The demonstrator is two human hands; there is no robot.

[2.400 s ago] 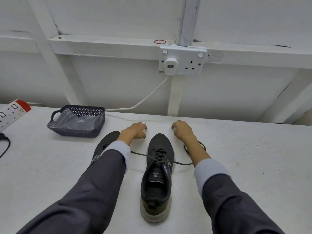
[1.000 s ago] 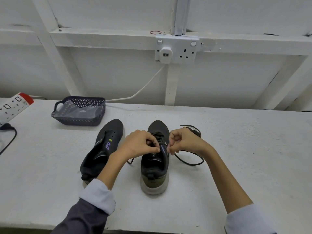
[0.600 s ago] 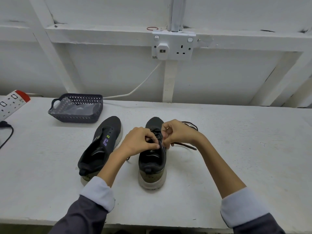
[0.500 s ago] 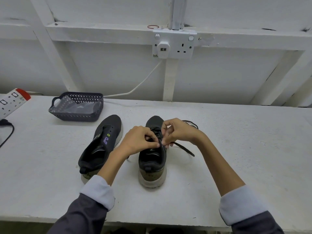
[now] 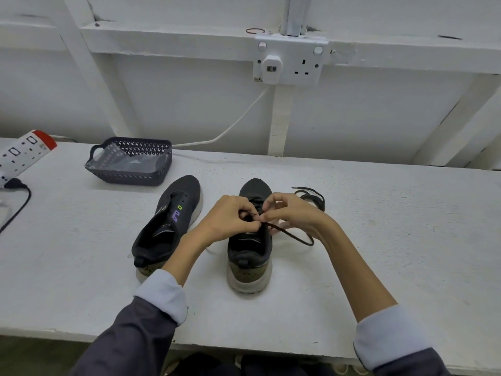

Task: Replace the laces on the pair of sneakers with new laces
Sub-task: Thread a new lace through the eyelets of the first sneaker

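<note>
Left hand point(image 5: 230, 221), right hand point(image 5: 294, 213) drawn back over sneaker point(image 5: 250, 256), lace point(image 5: 292, 235) slackened

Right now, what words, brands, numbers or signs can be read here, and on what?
None can be read.
Right sneaker, tongue: white print, too blurred.
Left sneaker, side: purple and green marks, shapes unclear.
Plug: dark label, too small.
Socket, lower corner: sticker, too small.

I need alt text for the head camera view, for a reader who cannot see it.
A person's left hand and right hand pinch a dark lace over the tongue of a dark sneaker on a white table. A second sneaker sits to its left, with a dark basket behind that.
</note>
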